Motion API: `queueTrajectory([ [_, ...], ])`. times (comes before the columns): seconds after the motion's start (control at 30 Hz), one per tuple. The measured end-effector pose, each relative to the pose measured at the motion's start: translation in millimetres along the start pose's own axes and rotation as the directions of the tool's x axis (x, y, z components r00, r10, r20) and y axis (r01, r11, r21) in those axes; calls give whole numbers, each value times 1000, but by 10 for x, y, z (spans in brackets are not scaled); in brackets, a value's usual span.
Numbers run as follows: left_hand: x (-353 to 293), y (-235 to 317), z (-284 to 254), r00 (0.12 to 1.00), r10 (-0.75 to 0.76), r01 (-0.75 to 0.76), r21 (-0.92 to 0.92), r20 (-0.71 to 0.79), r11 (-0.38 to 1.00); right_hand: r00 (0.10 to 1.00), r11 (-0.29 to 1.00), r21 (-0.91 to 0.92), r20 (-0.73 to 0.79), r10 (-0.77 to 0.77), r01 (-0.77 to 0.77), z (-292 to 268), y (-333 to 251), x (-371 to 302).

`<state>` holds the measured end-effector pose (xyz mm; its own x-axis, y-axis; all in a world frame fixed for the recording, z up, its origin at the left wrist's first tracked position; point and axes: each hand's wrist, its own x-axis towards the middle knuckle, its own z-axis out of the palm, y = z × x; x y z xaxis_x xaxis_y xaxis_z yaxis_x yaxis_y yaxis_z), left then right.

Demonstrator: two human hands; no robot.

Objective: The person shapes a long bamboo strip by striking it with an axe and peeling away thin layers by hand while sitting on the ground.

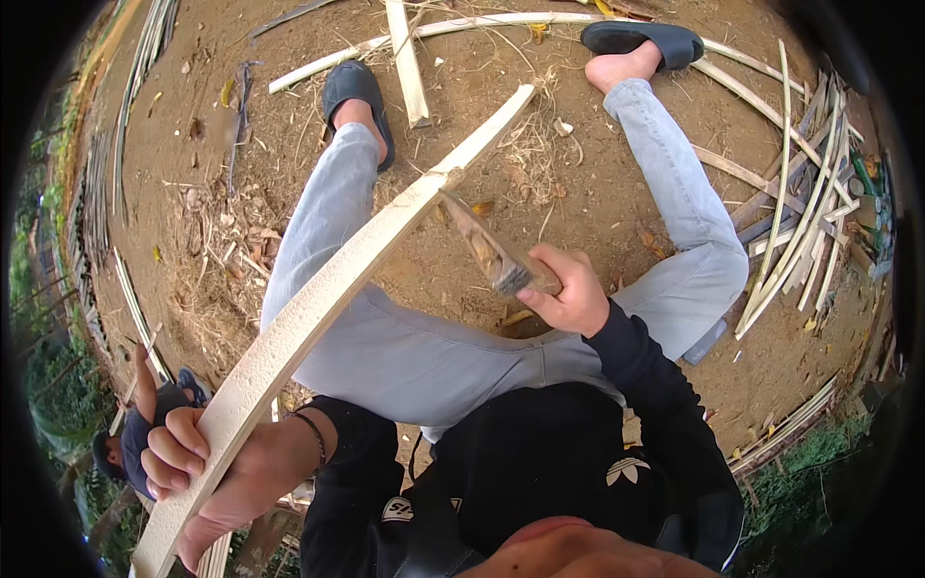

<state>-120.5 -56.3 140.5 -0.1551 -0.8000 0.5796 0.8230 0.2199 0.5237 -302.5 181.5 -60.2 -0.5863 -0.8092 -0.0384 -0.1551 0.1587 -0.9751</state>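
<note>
My left hand (pixel 236 462), at the lower left, is wrapped round a long pale split bamboo strip (pixel 318 313). The strip slants up and away to the right, over my left leg, and has a raised node near its far end. In front of my lap, my right hand (pixel 570 291) grips a short, broad-bladed knife (pixel 482 246) with a brown, stained blade. Its tip touches or nearly touches the strip's edge beside the node; which, I cannot tell. The knife's handle is mostly hidden in my fingers.
A cut bamboo piece (pixel 409 72) and a long bent strip (pixel 462 24) lie beyond my feet. More strips (pixel 800 212) are heaped on the right. Fibrous shavings (pixel 525 169) litter the dirt ground. Another person (pixel 140 433) is at the far left, behind my left hand.
</note>
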Motion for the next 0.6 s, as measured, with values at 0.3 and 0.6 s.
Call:
queueTrajectory([
  [0.3,127,-32,-191,995,39,-39,5,91,999,909,899,-227,-281,309,-375,25,282,341],
  [0.6,830,-434,-579,978,132,-149,-96,-164,984,826,817,417,-223,517,-399,171,474,124],
])
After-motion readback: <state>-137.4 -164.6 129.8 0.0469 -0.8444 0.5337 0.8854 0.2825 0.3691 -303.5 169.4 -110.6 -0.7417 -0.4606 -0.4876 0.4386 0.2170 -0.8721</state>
